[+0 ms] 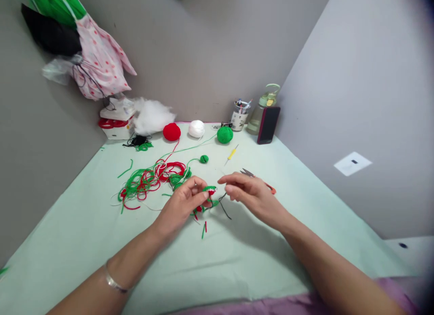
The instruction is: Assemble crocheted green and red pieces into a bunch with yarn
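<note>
Between the thumb and fingers of my left hand [185, 198] is a small crocheted piece [210, 190] in green, white and red. Black yarn [223, 207] hangs below it in a loop, with a loose tail. My right hand [252, 193] is just to the right, its thumb and fingers pinched where the black yarn reaches them. Whether a needle is also between those fingertips, I cannot tell. Under the hands lie more small red and green crocheted bits [199, 209], partly hidden by my left hand, and short yarn snippets [204, 229].
Tangled red and green yarn [145, 181] spreads to the left. Red [172, 132], white [196, 129] and green [224, 135] yarn balls stand behind. A yellow-handled hook [232, 153] and scissors [259, 179] lie right, with a phone [268, 125] and bottle [259, 116] at the back.
</note>
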Demonstrator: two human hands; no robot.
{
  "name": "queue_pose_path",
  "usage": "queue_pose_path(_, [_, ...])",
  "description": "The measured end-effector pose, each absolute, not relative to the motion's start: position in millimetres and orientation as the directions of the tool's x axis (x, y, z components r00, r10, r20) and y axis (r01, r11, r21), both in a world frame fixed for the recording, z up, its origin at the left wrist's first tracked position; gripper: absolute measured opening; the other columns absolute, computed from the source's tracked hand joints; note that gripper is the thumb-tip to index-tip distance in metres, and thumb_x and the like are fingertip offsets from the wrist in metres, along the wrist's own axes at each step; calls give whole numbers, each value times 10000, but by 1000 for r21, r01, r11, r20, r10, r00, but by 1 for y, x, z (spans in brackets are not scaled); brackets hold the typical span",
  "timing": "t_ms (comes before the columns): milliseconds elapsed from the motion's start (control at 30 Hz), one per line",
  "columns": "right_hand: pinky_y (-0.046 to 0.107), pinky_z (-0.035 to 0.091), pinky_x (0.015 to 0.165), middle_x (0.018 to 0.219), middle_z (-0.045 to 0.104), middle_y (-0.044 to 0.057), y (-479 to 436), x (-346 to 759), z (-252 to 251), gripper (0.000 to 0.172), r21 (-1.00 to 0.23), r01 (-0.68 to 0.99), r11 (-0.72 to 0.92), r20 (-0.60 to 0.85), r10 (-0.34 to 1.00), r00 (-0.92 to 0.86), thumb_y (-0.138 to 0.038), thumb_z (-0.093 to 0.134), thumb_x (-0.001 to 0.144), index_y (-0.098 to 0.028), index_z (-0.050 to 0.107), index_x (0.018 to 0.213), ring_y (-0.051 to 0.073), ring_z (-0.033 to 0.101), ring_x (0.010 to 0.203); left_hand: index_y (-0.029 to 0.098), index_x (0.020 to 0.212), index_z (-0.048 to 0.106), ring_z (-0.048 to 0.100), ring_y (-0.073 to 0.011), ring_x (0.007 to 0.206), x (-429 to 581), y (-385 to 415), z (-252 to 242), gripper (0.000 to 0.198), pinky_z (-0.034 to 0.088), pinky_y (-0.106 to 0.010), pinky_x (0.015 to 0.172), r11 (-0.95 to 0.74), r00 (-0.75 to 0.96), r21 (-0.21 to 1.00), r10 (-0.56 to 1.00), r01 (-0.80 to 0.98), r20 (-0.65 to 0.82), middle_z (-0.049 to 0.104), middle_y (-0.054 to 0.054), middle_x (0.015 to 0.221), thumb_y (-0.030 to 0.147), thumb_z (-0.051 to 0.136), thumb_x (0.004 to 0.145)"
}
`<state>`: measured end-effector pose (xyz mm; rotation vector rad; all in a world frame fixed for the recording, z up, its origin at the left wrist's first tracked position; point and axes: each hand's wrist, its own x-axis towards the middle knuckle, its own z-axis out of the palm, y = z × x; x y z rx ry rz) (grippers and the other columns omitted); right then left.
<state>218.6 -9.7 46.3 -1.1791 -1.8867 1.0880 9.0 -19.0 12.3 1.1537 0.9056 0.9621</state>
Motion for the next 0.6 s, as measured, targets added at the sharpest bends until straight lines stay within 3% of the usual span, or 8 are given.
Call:
queue_pose_path(167, [248, 376, 636, 772, 599, 9, -13, 209, 41, 256, -882, 415, 221, 12, 893, -450, -396, 644, 893, -147, 679, 846, 111, 480, 692, 192, 879, 559, 520, -125, 735, 10, -18, 9, 166, 391, -233, 664, 145, 443, 985, 892, -97, -87, 565, 13, 784, 284, 677, 807])
queue_pose_path(367, [235, 296, 537, 636, 470, -36, -10, 212, 42, 291, -939, 331, 97, -44, 918, -393, -415, 599, 903, -147, 617, 791, 87, 374, 581, 191, 820, 594, 544, -124, 748, 11, -18, 10, 72, 404, -229, 688, 137, 267, 985, 958, -106, -105, 576, 12, 785, 211, 653, 784])
queue_pose_path(600, [235, 341, 560, 687, 518, -11, -8, 211, 37, 297, -930, 338, 143, 3, 924, -382, -431, 592, 914, -145, 641, 847, 101, 421, 622, 174, 695, 584, 631, -151, 897, 9, -18, 17, 90, 486, -232, 757, 216, 249, 894, 961, -393, -122, 658, -31, 979, 165, 608, 782])
